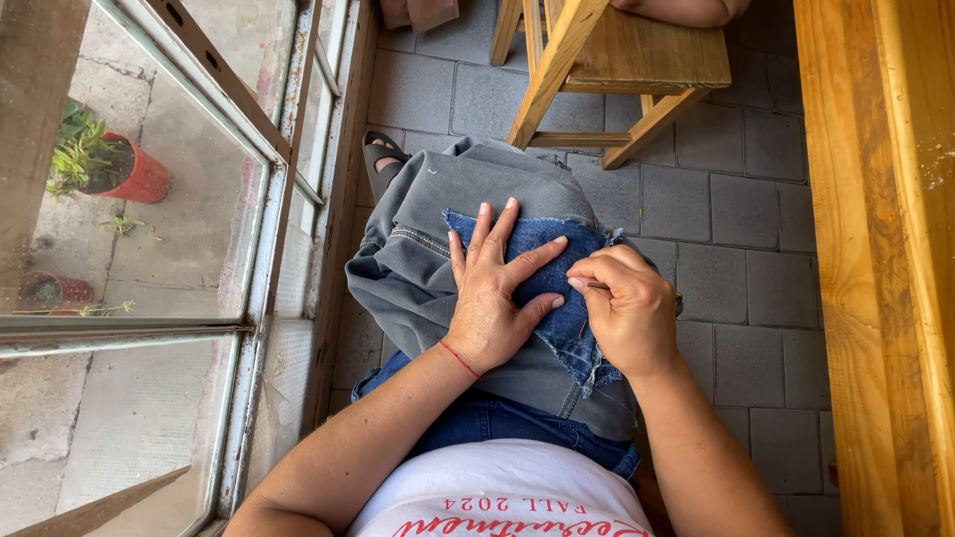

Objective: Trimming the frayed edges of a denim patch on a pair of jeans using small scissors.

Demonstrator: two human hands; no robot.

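The left hand [487, 298] is lying flat, fingers spread, pressing a blue denim patch [542, 283] onto the grey garment [448, 229] draped over the person's lap, near the garment's right edge. Just beside it, the right hand [627, 308] is pinching a thin needle [597, 286] between closed fingertips at the patch's right edge, so the stitching looks to be underway; the next stitch is likely calling for the patch being held still while the needle is passing through both layers
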